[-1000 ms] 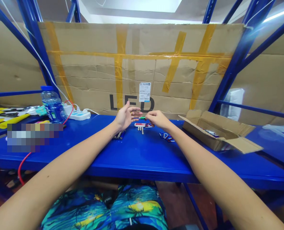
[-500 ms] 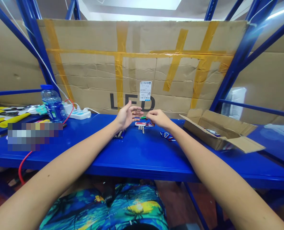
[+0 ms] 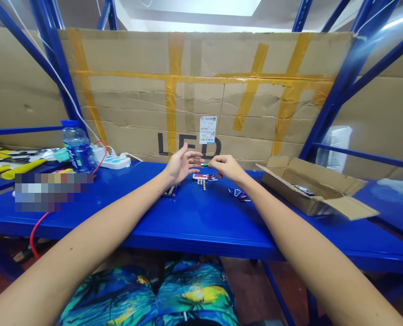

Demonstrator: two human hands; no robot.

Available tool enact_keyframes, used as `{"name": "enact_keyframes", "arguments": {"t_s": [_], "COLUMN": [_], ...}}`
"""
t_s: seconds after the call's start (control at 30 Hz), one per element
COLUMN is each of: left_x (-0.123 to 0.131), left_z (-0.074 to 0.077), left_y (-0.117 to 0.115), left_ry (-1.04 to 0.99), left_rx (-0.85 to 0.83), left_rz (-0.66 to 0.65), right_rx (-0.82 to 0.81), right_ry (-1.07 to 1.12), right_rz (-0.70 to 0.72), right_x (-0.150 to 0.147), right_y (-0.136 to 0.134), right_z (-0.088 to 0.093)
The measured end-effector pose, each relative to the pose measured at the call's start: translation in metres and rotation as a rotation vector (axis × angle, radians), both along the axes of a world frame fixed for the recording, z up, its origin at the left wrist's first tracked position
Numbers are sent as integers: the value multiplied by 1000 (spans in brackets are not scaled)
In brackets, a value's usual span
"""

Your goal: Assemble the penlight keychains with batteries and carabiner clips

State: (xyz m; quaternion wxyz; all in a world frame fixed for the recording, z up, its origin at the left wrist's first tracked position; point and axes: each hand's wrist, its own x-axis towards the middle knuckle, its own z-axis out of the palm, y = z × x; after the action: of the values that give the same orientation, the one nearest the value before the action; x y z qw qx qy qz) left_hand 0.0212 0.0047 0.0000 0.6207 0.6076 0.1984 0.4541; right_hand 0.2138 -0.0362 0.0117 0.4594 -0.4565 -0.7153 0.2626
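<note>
Both my arms reach far over the blue table [image 3: 201, 217]. My right hand [image 3: 227, 166] is closed in a pinch on a small green tube-shaped part [image 3: 205, 164], held just above the table. My left hand [image 3: 181, 164] is palm up with fingers spread, its fingertips at the other end of that part. Under the hands lie small red and silver tubes [image 3: 201, 176] and a cluster of tiny silver cells [image 3: 202, 182]. Dark tubes [image 3: 171, 191] lie by my left wrist, and coloured clips [image 3: 238, 194] by my right wrist.
An open cardboard box [image 3: 315, 190] sits at the right. At the left stand a water bottle [image 3: 80, 153], a white power strip [image 3: 114, 161] with a red cable, and yellow tools [image 3: 7, 170]. Taped cardboard marked LED [image 3: 194, 90] walls the back.
The hands and the green part have barely shifted. The view has drifted slightly to the left and down.
</note>
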Motion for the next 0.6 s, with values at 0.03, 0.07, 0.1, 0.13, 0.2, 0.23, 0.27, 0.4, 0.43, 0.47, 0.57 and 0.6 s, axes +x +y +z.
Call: {"name": "enact_keyframes", "arguments": {"t_s": [0.03, 0.07, 0.1, 0.13, 0.2, 0.23, 0.27, 0.4, 0.43, 0.47, 0.57, 0.6], "left_x": [0, 0, 0, 0, 0, 0, 0, 0, 0, 0, 0, 0], "left_z": [0, 0, 0, 0, 0, 0, 0, 0, 0, 0, 0, 0], "left_y": [0, 0, 0, 0, 0, 0, 0, 0, 0, 0, 1, 1], "left_ry": [-4, -7, -7, -6, -1, 2, 3, -6, -9, -12, -16, -14], "left_rx": [-2, -5, -6, -6, -8, -9, -10, -12, -12, -13, -14, -12], "left_rz": [0, -1, -3, -5, -7, -7, -7, -8, -9, -10, -16, -19], "right_rx": [5, 7, 5, 2, -3, -4, -3, -18, -22, -24, -17, -15], "right_ry": [-9, -16, -18, -17, -9, -7, -10, -31, -31, -28, -33, -36], "right_rz": [-5, -10, -12, -11, -7, -3, 1, 10, 10, 10, -2, -10], "right_x": [0, 0, 0, 0, 0, 0, -1, -1, -1, -1, -1, -1], "right_y": [0, 0, -1, -1, -1, -2, -2, -2, -2, -2, -3, -3], "right_z": [0, 0, 0, 0, 0, 0, 0, 0, 0, 0, 1, 1]}}
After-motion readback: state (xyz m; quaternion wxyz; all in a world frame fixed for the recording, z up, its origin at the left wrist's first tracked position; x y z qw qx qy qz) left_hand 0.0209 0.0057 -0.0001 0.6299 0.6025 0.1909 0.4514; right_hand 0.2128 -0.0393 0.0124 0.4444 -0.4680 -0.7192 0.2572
